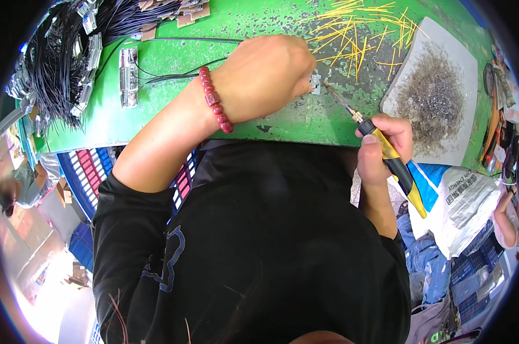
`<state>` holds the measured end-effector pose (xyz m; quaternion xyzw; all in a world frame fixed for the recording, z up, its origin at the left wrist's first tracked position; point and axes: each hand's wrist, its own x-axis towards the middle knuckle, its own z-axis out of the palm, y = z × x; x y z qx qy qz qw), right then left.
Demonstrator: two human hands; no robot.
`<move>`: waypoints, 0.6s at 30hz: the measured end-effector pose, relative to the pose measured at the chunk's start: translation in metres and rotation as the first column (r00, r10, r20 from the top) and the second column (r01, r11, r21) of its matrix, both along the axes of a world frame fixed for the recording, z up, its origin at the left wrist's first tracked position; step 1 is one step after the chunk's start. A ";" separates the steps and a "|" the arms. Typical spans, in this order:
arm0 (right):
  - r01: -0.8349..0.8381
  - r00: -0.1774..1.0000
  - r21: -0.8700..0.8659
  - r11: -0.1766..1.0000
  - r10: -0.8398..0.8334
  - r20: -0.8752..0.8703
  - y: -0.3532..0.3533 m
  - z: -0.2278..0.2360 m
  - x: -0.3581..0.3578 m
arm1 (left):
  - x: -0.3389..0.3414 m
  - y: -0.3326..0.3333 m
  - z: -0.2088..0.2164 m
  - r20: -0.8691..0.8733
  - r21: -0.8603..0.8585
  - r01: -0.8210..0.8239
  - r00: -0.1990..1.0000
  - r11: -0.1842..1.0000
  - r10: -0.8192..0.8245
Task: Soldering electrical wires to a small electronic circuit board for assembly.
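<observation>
A green desk (pixel 328 123), its paint worn and chipped in patches, stretches across the upper part of the view. The person sits against its near edge in a black top (pixel 271 241) with a blue outline design on one sleeve. A thick bundle of black cables (pixel 47 63) with silver metal ends fills the desk's far left corner. On the right side lies a pale grey slab (pixel 463 57), its middle covered in dark, crusty residue. Below it, off the desk's near edge, is a crumpled white bag (pixel 468 192). Thin yellow strands (pixel 351 23) lie scattered between the slab and the left hand.

The left hand (pixel 268 74) is curled, knuckles up, over the middle of the desk; its fingertips are hidden, so its grip cannot be told. The right hand (pixel 388 143) is wrapped around the yellow and black handle of a soldering iron (pixel 397 166), which points up and to the left. A long silver metal part (pixel 128 77) lies left of the left hand, near black wires running toward that hand. A dark red bead bracelet (pixel 212 98) circles the left wrist. Smallest is a metal piece (pixel 315 83), on the desk between the left hand and the iron's tip, just beside both.
</observation>
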<state>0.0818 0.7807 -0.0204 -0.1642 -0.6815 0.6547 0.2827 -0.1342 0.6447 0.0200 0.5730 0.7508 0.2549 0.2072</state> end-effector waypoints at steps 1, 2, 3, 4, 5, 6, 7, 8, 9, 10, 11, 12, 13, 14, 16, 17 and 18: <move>0.018 0.999 0.019 1.000 -0.018 0.038 0.000 0.000 0.001 | -0.001 -0.001 -0.002 0.008 -0.020 0.000 1.000 1.000 0.001; 0.004 1.000 0.011 1.000 -0.004 0.006 0.000 0.000 0.002 | -0.002 -0.001 -0.004 0.027 -0.001 0.013 1.000 1.000 -0.013; 0.017 0.999 0.020 1.000 -0.017 0.034 -0.001 0.001 0.002 | -0.002 -0.001 -0.007 0.030 0.041 0.017 0.999 0.999 -0.018; 0.025 0.998 0.029 0.999 -0.027 0.049 -0.001 0.002 0.001 | -0.001 -0.002 -0.008 0.048 0.050 0.024 0.999 0.998 -0.026; -0.007 0.998 0.008 1.000 0.006 0.068 -0.002 0.006 0.000 | 0.000 -0.002 -0.008 0.024 0.080 0.015 1.000 0.997 -0.017; -0.019 0.999 -0.010 1.000 0.020 0.041 -0.003 0.008 -0.003 | 0.001 -0.002 -0.009 0.032 0.075 -0.007 0.999 0.997 0.005; -0.067 0.992 0.036 0.997 0.063 0.107 0.000 0.013 -0.007 | 0.004 -0.003 -0.008 0.052 0.135 -0.049 0.998 0.990 0.043; -0.097 0.983 0.034 0.995 0.090 0.159 -0.001 0.018 -0.012 | 0.003 -0.005 -0.008 0.052 0.140 -0.030 0.998 0.990 0.022; -0.108 0.978 0.145 0.983 0.079 0.193 0.000 0.021 -0.020 | 0.004 -0.005 -0.008 0.038 0.139 -0.031 0.999 0.990 0.026; -0.130 0.976 0.080 0.988 0.114 0.185 -0.002 0.024 -0.027 | 0.005 -0.005 -0.008 0.011 0.153 -0.040 0.999 0.987 0.039; -0.199 0.971 0.292 0.936 0.149 0.185 0.001 0.026 -0.035 | 0.006 -0.006 -0.009 0.007 0.141 -0.042 0.999 0.989 0.042; -0.188 0.979 0.432 0.882 0.130 0.159 0.001 0.025 -0.045 | 0.007 -0.006 -0.010 -0.004 0.135 -0.047 0.999 0.990 0.048; -0.179 0.983 0.532 0.828 0.131 0.127 0.001 0.022 -0.055 | 0.008 -0.006 -0.011 -0.001 0.131 -0.058 0.998 0.990 0.059; -0.191 0.982 0.556 0.809 0.161 0.103 0.001 0.020 -0.061 | 0.010 -0.006 -0.011 0.003 0.167 -0.062 0.998 0.984 0.063; -0.156 0.988 0.582 0.798 0.137 0.077 -0.004 0.015 -0.068 | 0.013 -0.008 -0.006 -0.009 0.191 -0.071 0.997 0.979 0.074; -0.155 0.988 0.583 0.798 0.122 0.095 -0.002 0.014 -0.067 | 0.011 -0.010 -0.001 -0.020 0.148 -0.073 0.997 0.986 0.077; -0.139 0.990 0.583 0.800 0.102 0.096 -0.003 0.011 -0.066 | 0.005 -0.013 0.007 0.073 0.154 -0.041 0.997 0.987 0.030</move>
